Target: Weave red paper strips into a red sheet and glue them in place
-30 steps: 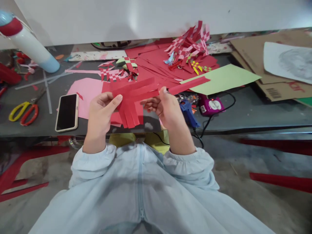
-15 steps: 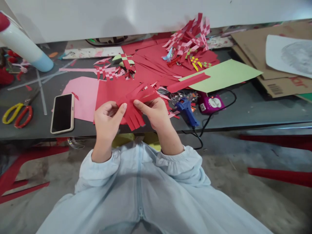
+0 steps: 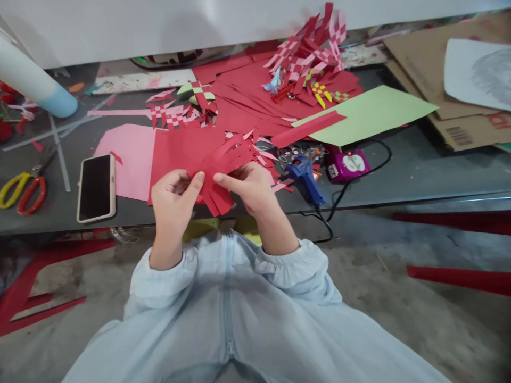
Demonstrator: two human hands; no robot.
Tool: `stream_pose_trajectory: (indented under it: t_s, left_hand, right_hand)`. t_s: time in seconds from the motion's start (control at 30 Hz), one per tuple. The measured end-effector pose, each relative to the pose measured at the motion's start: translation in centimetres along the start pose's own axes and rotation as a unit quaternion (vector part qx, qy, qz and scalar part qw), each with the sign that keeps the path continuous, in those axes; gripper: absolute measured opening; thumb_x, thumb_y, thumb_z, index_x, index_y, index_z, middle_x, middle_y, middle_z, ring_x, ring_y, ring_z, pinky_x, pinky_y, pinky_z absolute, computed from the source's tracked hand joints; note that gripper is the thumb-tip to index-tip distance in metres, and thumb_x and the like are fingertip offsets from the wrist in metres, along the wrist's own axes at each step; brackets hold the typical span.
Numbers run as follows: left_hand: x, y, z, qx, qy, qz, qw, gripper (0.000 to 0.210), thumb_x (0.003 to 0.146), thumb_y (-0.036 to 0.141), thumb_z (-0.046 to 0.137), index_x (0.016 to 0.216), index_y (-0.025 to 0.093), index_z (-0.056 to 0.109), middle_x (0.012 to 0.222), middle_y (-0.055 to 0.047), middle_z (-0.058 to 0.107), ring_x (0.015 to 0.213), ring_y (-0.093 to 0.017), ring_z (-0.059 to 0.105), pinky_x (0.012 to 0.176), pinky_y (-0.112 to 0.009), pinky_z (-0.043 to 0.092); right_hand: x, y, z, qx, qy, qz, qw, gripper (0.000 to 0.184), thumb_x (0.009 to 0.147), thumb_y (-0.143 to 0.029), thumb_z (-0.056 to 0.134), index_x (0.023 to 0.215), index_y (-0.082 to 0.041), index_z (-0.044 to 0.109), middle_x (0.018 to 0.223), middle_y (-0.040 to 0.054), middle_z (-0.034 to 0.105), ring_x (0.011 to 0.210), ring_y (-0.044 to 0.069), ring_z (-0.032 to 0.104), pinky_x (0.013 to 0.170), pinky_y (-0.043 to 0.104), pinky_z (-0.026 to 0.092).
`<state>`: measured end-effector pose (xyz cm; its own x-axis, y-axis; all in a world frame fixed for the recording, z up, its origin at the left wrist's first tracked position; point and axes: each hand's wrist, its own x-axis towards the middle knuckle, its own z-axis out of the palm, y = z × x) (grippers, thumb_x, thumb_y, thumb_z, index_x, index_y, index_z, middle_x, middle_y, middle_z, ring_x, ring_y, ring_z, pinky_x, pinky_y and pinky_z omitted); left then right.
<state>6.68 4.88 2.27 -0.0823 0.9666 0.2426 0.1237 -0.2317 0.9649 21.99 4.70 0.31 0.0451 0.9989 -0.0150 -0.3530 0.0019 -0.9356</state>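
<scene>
Red paper strips (image 3: 217, 198), crossing one another in a loose weave, are held over the front edge of the table. My left hand (image 3: 174, 198) pinches their left side between thumb and fingers. On the right side, my right hand (image 3: 252, 187) grips them with the thumb on top and the fingers underneath. Several strip ends fan out below the hands and others point up and to the right. Behind them lies a red paper sheet (image 3: 171, 146), overlapping a pink sheet (image 3: 130, 143). The fingers under the strips are partly hidden.
A phone (image 3: 96, 188) and scissors (image 3: 27, 186) lie at the left, near a white bottle (image 3: 40, 80). To the right are a blue glue gun (image 3: 305, 178), a purple power box (image 3: 348, 164) and a green sheet (image 3: 375, 114). Woven paper pieces (image 3: 303, 58) pile up behind; cardboard (image 3: 423, 74) is far right.
The view has shifted slightly, so most table items appear a little further left. Both hands keep hold of the red strips; the lower strip ends now sit closer together.
</scene>
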Motion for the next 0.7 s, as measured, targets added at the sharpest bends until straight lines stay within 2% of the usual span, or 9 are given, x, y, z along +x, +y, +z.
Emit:
stream_pose_trajectory:
  t_s: [0.1, 0.3, 0.5, 0.6, 0.7]
  left_hand:
    - [-0.19, 0.08, 0.11, 0.004, -0.005, -0.008, 1.0, 0.029, 0.075, 0.044, 0.082, 0.071, 0.019, 0.068, 0.064, 0.003, 0.067, 0.057, -0.008, 0.062, 0.054, -0.018, 0.051]
    - [0.01, 0.13, -0.26, 0.035, -0.003, 0.011, 0.999, 0.022, 0.076, 0.035, 0.081, 0.07, 0.018, 0.069, 0.063, 0.003, 0.067, 0.056, -0.008, 0.06, 0.053, -0.017, 0.049]
    - [0.05, 0.64, -0.29, 0.046, 0.008, 0.018, 0.999, 0.025, 0.074, 0.036, 0.082, 0.067, 0.018, 0.067, 0.059, 0.004, 0.064, 0.052, -0.007, 0.057, 0.049, -0.016, 0.047]
    - [-0.09, 0.64, -0.18, 0.038, 0.003, 0.0, 0.999, 0.028, 0.074, 0.04, 0.082, 0.067, 0.018, 0.067, 0.06, 0.003, 0.064, 0.052, -0.008, 0.058, 0.047, -0.017, 0.048]
    - [-0.28, 0.58, -0.07, 0.025, -0.018, -0.033, 0.999, 0.029, 0.074, 0.044, 0.082, 0.071, 0.019, 0.068, 0.063, 0.003, 0.065, 0.054, -0.009, 0.06, 0.045, -0.018, 0.05]
  right_hand:
    - [0.0, 0.31, 0.08, 0.004, -0.008, -0.004, 1.0, 0.033, 0.063, -0.048, 0.089, 0.076, -0.021, 0.075, 0.082, 0.002, 0.078, 0.074, 0.017, 0.07, 0.069, 0.031, 0.059]
    - [0.37, -0.04, 0.35, 0.049, 0.073, -0.044, 0.995, 0.039, 0.063, -0.055, 0.087, 0.064, -0.021, 0.068, 0.055, -0.0051, 0.064, 0.048, 0.008, 0.053, 0.051, 0.024, 0.048]
    - [0.61, -0.03, -0.09, 0.055, 0.104, -0.032, 0.993, 0.047, 0.066, -0.064, 0.082, 0.061, -0.021, 0.064, 0.052, -0.0048, 0.062, 0.043, 0.006, 0.05, 0.044, 0.021, 0.041]
    - [0.29, 0.07, -0.26, 0.035, 0.061, 0.003, 0.998, 0.048, 0.066, -0.067, 0.08, 0.066, -0.021, 0.066, 0.056, -0.0035, 0.064, 0.048, 0.009, 0.055, 0.047, 0.023, 0.045]
    - [-0.13, 0.1, -0.07, 0.005, 0.004, 0.002, 1.0, 0.041, 0.061, -0.054, 0.089, 0.078, -0.022, 0.072, 0.078, 0.0013, 0.075, 0.072, 0.016, 0.068, 0.065, 0.029, 0.057]
